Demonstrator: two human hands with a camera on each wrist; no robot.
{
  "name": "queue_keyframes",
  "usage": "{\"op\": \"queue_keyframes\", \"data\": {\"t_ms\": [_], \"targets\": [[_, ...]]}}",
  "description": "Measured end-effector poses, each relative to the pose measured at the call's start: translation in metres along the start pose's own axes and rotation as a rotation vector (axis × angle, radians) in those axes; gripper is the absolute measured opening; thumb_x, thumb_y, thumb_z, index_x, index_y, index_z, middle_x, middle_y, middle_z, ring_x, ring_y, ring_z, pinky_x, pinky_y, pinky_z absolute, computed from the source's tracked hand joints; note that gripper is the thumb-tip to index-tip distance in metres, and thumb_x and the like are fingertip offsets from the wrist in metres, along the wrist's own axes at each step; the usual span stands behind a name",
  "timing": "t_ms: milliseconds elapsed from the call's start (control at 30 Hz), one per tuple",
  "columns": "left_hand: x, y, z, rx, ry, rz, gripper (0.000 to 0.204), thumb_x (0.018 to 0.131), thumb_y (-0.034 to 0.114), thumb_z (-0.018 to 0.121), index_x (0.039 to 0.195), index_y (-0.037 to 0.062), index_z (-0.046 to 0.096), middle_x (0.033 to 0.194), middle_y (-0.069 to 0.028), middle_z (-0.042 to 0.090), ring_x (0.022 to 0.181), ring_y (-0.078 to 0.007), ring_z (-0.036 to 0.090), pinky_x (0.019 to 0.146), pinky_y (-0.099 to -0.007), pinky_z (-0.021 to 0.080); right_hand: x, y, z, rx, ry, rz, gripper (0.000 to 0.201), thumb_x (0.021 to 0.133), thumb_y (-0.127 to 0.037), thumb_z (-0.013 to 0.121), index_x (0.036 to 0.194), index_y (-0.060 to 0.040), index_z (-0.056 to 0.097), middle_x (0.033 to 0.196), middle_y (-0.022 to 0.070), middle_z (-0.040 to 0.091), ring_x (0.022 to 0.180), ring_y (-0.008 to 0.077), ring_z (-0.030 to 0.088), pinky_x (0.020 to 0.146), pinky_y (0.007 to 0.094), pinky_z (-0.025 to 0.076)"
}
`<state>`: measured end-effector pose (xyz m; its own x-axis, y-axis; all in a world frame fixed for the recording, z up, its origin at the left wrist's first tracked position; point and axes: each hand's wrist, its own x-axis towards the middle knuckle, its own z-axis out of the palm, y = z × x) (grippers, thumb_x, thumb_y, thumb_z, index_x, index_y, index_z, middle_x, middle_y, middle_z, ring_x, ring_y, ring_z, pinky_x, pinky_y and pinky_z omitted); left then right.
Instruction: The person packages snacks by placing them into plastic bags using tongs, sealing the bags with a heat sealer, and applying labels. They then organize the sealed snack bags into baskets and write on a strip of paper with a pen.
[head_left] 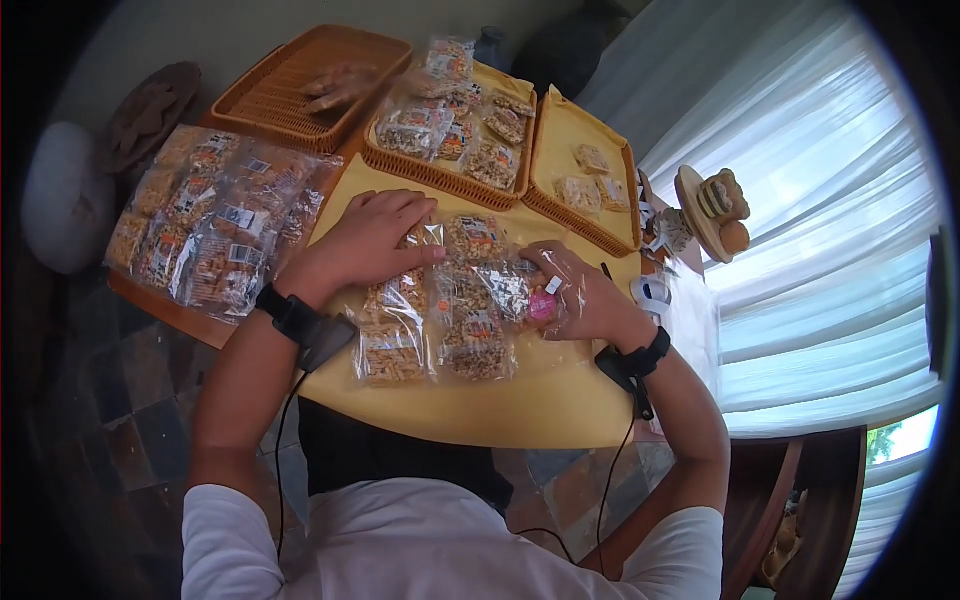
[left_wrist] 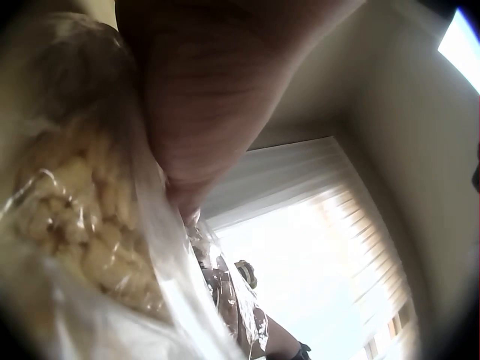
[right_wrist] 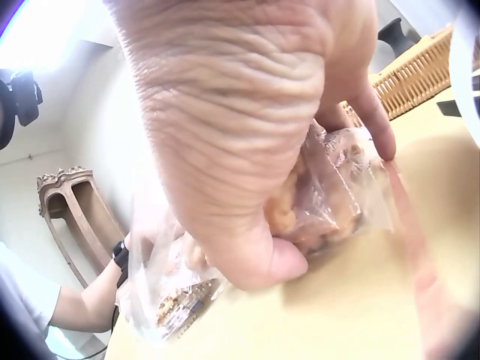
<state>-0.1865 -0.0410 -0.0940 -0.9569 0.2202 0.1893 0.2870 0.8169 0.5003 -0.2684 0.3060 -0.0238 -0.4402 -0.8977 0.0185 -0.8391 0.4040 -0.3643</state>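
A large clear plastic bag (head_left: 430, 330) lies on the yellow cloth, with pale snack packs (head_left: 392, 345) in one column and darker snack packs (head_left: 475, 345) beside them. My left hand (head_left: 375, 240) rests on the far end of the pale column, thumb pointing towards the middle. The left wrist view shows the pale pieces (left_wrist: 82, 225) close up under shiny film. My right hand (head_left: 590, 297) grips a small snack pack (right_wrist: 322, 202) of orange-brown pieces, thumb on one side and fingers on the other. A round pink sticker (head_left: 542, 305) shows by its fingers. Clear film overlaps this hand.
Filled bags of snack packs (head_left: 215, 220) lie at the left. Behind stand a wicker basket (head_left: 245, 105) with a few packs, a fuller basket (head_left: 440, 180) and a third basket (head_left: 625, 195). A tape roll (head_left: 652, 292) and a decorated round board (head_left: 708, 215) are at the right.
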Motion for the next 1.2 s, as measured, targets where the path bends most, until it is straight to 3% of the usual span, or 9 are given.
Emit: {"op": "queue_keyframes", "data": {"t_ms": [233, 333, 433, 633, 733, 967, 1067, 1200], "targets": [[-0.004, -0.009, 0.003, -0.026, 0.033, 0.033, 0.078, 0.102, 0.061, 0.064, 0.154, 0.0037, 0.055, 0.155, -0.0197, 0.056, 0.146, -0.0374, 0.049, 0.125, -0.0488, 0.031, -0.013, -0.005, 0.009, -0.091, 0.08, 0.055, 0.09, 0.063, -0.022, 0.089, 0.145, -0.0072, 0.056, 0.126, 0.0141, 0.059, 0.114, 0.0376, 0.064, 0.097, 0.0434, 0.055], [-0.006, -0.008, 0.003, -0.058, 0.042, 0.033, 0.077, 0.102, 0.061, 0.065, 0.153, 0.0039, 0.056, 0.154, -0.0194, 0.057, 0.145, -0.0384, 0.05, 0.124, -0.0489, 0.033, -0.038, 0.007, 0.003, -0.056, 0.09, 0.154, 0.086, 0.063, -0.018, 0.089, 0.141, -0.0061, 0.055, 0.121, 0.0158, 0.06, 0.113, 0.0389, 0.065, 0.097, 0.0428, 0.055], [-0.006, -0.009, 0.002, -0.058, 0.04, 0.02, 0.077, 0.102, 0.061, 0.065, 0.153, 0.0043, 0.056, 0.155, -0.0194, 0.057, 0.145, -0.0392, 0.05, 0.125, -0.0489, 0.033, -0.058, 0.006, -0.007, 0.147, 0.148, 0.424, 0.078, 0.066, -0.008, 0.087, 0.137, -0.0043, 0.053, 0.126, 0.0185, 0.059, 0.121, 0.0393, 0.062, 0.104, 0.0421, 0.051], [-0.006, -0.005, 0.002, -0.04, 0.028, 0.004, 0.077, 0.102, 0.061, 0.064, 0.153, 0.004, 0.056, 0.155, -0.0195, 0.056, 0.146, -0.0391, 0.049, 0.125, -0.0488, 0.032, -0.04, -0.011, 0.006, -0.148, 0.134, 0.216, 0.083, 0.068, -0.011, 0.088, 0.143, -0.0054, 0.051, 0.127, 0.0199, 0.062, 0.122, 0.0435, 0.062, 0.106, 0.0452, 0.051], [-0.006, -0.008, 0.002, -0.062, 0.027, 0.006, 0.077, 0.102, 0.061, 0.064, 0.153, 0.0039, 0.056, 0.155, -0.0194, 0.056, 0.147, -0.0393, 0.048, 0.126, -0.0489, 0.031, -0.034, -0.005, 0.004, -0.104, 0.06, 0.313, 0.09, 0.068, -0.015, 0.09, 0.147, -0.0056, 0.05, 0.131, 0.0207, 0.062, 0.124, 0.0438, 0.061, 0.106, 0.0471, 0.051], [-0.008, -0.006, 0.003, -0.083, 0.046, 0.003, 0.077, 0.1, 0.06, 0.066, 0.153, 0.0051, 0.057, 0.153, -0.018, 0.058, 0.146, -0.0372, 0.049, 0.125, -0.0489, 0.03, -0.034, 0.002, -0.006, -0.121, 0.084, 0.29, 0.083, 0.069, -0.019, 0.091, 0.142, -0.005, 0.054, 0.125, 0.0196, 0.063, 0.121, 0.0422, 0.062, 0.103, 0.0481, 0.052], [-0.006, -0.01, 0.009, -0.073, 0.072, 0.007, 0.077, 0.099, 0.06, 0.067, 0.153, 0.0059, 0.057, 0.15, -0.0174, 0.06, 0.145, -0.0353, 0.05, 0.124, -0.049, 0.03, -0.038, 0.003, -0.023, -0.231, 0.084, 0.269, 0.076, 0.07, -0.018, 0.089, 0.138, -0.0053, 0.056, 0.123, 0.019, 0.063, 0.118, 0.0433, 0.063, 0.098, 0.0494, 0.054], [-0.005, -0.013, 0.013, -0.08, 0.082, 0.036, 0.078, 0.099, 0.06, 0.066, 0.154, 0.0065, 0.055, 0.151, -0.0179, 0.059, 0.146, -0.0343, 0.049, 0.124, -0.0507, 0.029, -0.03, 0.006, -0.079, -0.761, 0.233, 0.335, 0.063, 0.074, -0.016, 0.086, 0.131, -0.0085, 0.058, 0.118, 0.0189, 0.062, 0.112, 0.045, 0.063, 0.092, 0.0528, 0.054]]}}
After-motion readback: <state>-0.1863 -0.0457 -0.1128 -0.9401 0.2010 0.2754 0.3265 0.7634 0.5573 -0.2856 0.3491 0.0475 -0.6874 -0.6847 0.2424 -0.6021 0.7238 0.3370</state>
